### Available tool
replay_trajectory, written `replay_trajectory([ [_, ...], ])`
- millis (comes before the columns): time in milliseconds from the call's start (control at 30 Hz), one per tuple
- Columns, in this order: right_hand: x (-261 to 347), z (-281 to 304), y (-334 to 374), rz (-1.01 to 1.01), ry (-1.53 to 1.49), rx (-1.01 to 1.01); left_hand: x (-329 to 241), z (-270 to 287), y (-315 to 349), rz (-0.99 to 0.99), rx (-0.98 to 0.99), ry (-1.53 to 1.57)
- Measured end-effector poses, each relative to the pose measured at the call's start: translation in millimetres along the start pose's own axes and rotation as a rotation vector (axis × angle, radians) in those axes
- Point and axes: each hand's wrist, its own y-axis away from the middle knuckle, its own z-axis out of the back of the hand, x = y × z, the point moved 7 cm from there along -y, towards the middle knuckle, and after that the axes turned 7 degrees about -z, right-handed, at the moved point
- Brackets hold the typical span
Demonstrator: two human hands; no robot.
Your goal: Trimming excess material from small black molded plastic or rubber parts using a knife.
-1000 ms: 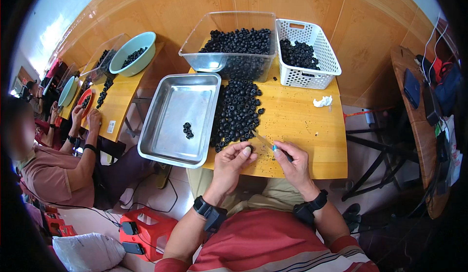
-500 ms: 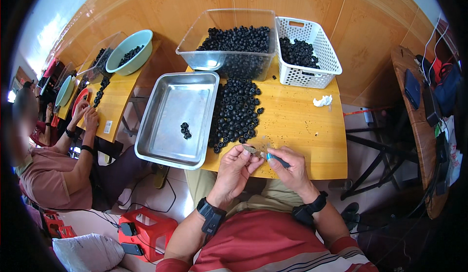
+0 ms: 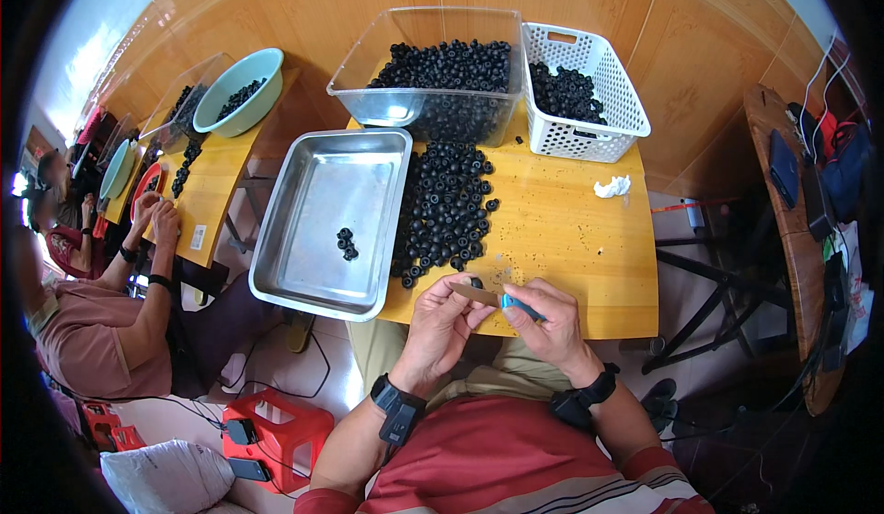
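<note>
My left hand (image 3: 437,321) is closed around a small round black part (image 3: 475,283) over the table's near edge. In my right hand (image 3: 551,321) is a small knife (image 3: 518,306) with a blue handle. Its blade points left and lies against or just in front of the part; contact is unclear. Beyond my hands a heap of black ring-like parts (image 3: 445,205) covers the middle of the table. To the left, a metal tray (image 3: 339,187) carries several of the same parts. Small dark crumbs lie scattered on the wood.
A clear bin (image 3: 345,84) and a white perforated basket (image 3: 599,144), both with black parts, stand at the back. Crumpled white tissue (image 3: 612,186) lies on the right of the table (image 3: 571,238). Another person (image 3: 115,330) sits at a table on the left. A red stool (image 3: 308,422) stands below.
The knife blade has turned, and more of the blue handle shows. The black part between my left fingers is easier to see. Both hands stay in nearly the same place.
</note>
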Motion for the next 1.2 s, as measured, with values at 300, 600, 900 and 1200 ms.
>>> replay_trajectory([
  [300,2,1,-1,-0.004,0.007,-0.009,1,0,0,-0.002,-0.01,-0.005],
  [600,-2,1,1,-0.002,0.016,-0.027,-1,3,0,-0.023,-0.022,-0.068],
  [900,-2,0,2,-0.005,0.009,-0.047,-1,5,2,-0.028,0.01,-0.062],
  [1200,-19,19,-4,-0.177,-0.047,-0.202,-16,-6,16,-0.035,0.002,-0.115],
])
